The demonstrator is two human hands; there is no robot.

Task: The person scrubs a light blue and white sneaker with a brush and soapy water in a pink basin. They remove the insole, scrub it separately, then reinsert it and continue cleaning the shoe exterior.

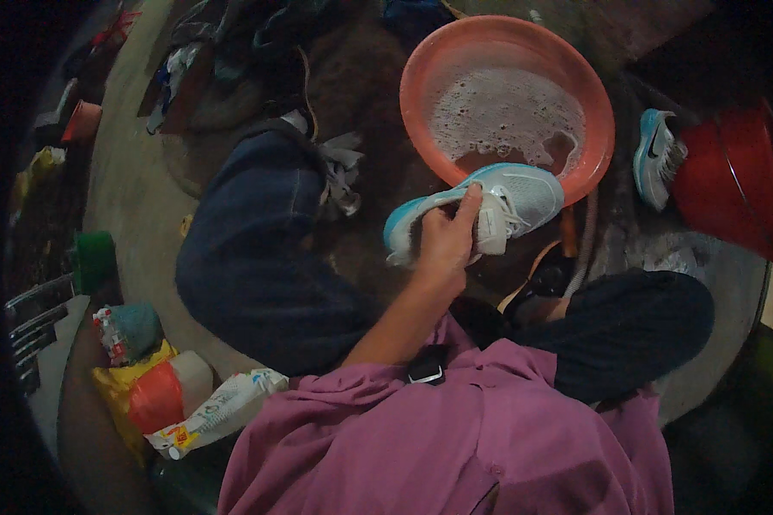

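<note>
My left hand (451, 235) grips a pale grey sneaker (528, 193) by its collar, with the thumb near the laces and the fingers partly hidden. The sneaker has a light blue sole and loose white laces, and its toe overlaps the near rim of an orange plastic basin (419, 135) in view. Soapy water (502, 109) with foam and bubbles lies in the basin. My right hand is out of view. A matching sneaker (656, 158) with a dark swoosh stands at the right, against a red bucket (728, 180).
A hose (583, 251) runs below the basin, near my sandalled foot (547, 283). Grey cloth (341, 167) lies beside my left knee. At the lower left are a white printed packet (225, 405), a red-and-white container (158, 399) and a green container (95, 261).
</note>
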